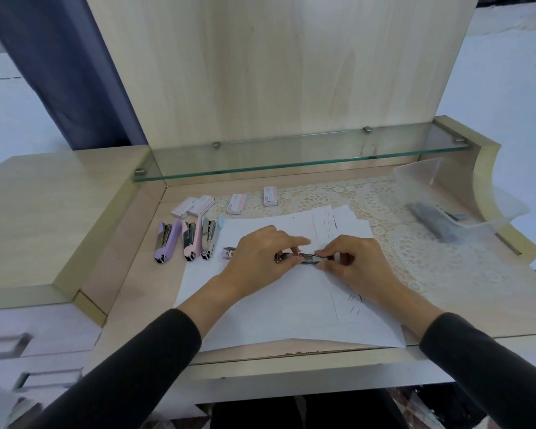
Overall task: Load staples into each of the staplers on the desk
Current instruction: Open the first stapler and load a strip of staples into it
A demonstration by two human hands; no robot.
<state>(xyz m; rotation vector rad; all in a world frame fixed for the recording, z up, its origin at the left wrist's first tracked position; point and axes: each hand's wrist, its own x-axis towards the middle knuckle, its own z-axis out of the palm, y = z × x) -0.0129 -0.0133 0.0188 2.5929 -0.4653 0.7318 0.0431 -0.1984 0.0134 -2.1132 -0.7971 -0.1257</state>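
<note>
Left hand (257,257) and right hand (358,258) meet, fingers (294,241) pinching.

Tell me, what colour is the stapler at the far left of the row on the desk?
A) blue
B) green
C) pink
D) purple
D: the purple stapler lies at the left end of the row, then comes the pink stapler, then the blue stapler.
</note>
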